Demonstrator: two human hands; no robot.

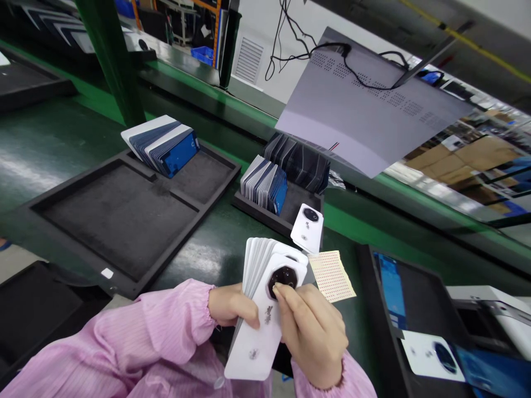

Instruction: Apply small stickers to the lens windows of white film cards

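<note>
A fanned stack of white phone back covers (253,345) is gripped in my left hand (233,305), its thumb lying across the front cover. That cover carries a round black camera ring (282,281) near its top and dark printed marks below. At the ring, the thumb and forefinger of my right hand (314,326) are pinched together; anything between them is too small to make out. Just beyond the stack lies a single white back cover (307,228) with a black camera ring. Beside my right hand, a cream sheet with rows of small red marks (332,275) rests on the green bench.
A black tray (116,221) at left holds upright panels (161,145) in its far corner. Another tray (265,216), ahead, has rows of upright panels. At right, a black tray (427,293) contains blue-filmed pieces and a white cover. A grey monitor (365,105) overhangs the bench.
</note>
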